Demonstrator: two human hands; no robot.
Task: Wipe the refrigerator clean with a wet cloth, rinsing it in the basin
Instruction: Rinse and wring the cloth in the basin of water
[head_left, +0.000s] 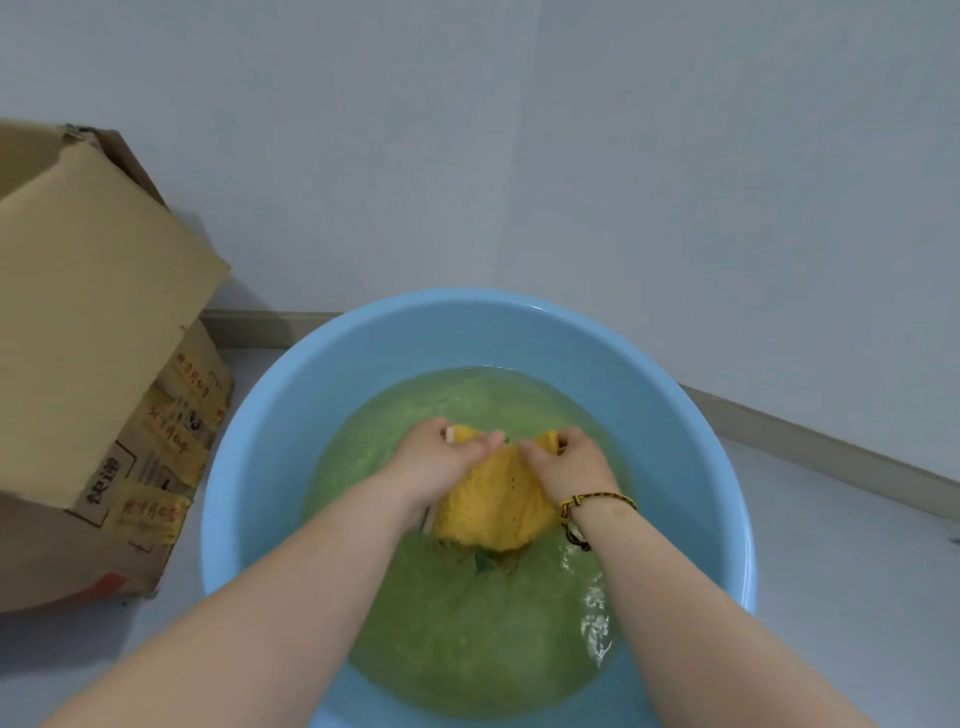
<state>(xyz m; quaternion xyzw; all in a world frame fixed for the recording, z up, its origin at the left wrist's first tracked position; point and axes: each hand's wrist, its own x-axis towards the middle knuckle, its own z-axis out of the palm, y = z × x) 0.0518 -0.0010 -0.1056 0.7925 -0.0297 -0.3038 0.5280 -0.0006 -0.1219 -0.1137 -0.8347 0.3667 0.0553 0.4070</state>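
While the yellow cloth sits over the middle of the blue basin, both hands grasp it by its far edge. The left hand has its fingers curled round one bunched corner. The right hand, with a braided bracelet at the wrist, pinches the other corner. That gripped edge runs side to side across the basin, with the fingertips almost meeting above its centre, so neither hand is nearer the cloth than the other. From the edge the cloth falls back toward the basin's near rim, between the two wrists, and its lower end dips into the greenish water. Any rubbing or wringing, I judge, turns on the short stretch between the two hands. A cardboard box stands just left of the basin.
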